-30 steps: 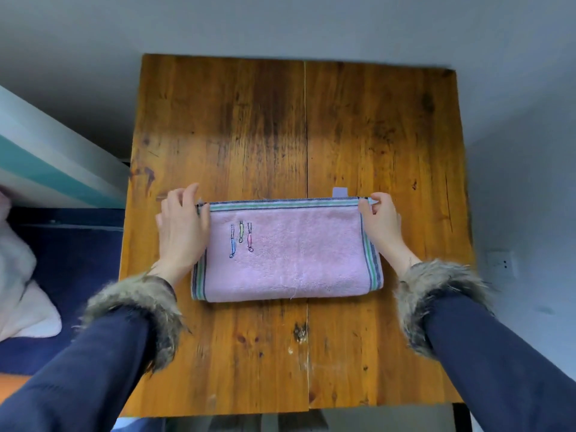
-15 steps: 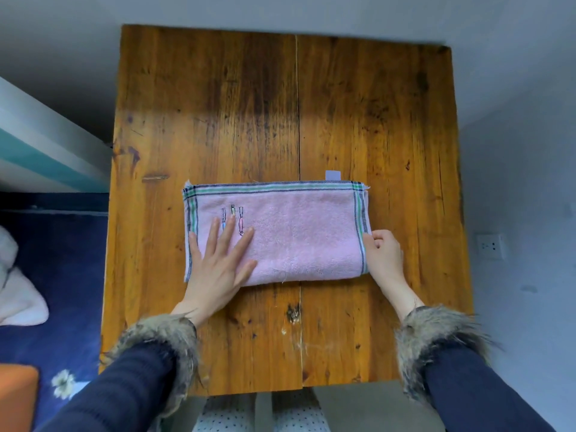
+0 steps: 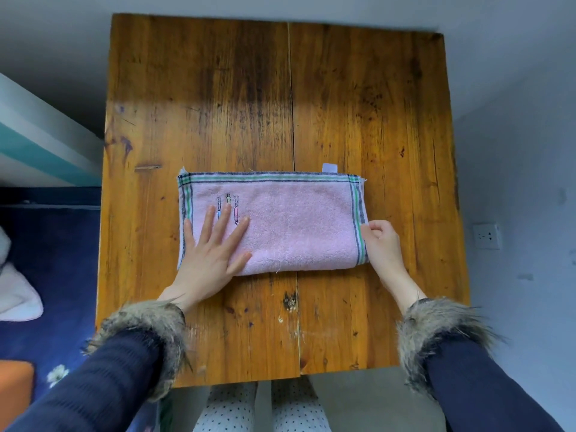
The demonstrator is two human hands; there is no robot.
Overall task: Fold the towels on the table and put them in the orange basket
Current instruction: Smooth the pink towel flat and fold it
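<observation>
A wooden table [image 3: 358, 104] of two planks stands against a grey wall; a dark blue floor lies to the left, with an orange shape [image 3: 14, 391] at the lower left edge, possibly the basket, though too little shows to be sure.

One pink towel [image 3: 296, 226], already folded into a long band, lies flat on the near half of the table, directly ahead of the person. Its long axis runs left to right, so each short end sits by one hand.

The left hand [image 3: 212, 254] rests flat, fingers spread, on the towel's left portion, gripping nothing. The right hand [image 3: 381, 243] is curled at the right short end, fingertips pinching the striped edge.

Judgement: the next fold likely carries the right end across toward the left, with the left hand as anchor.
</observation>
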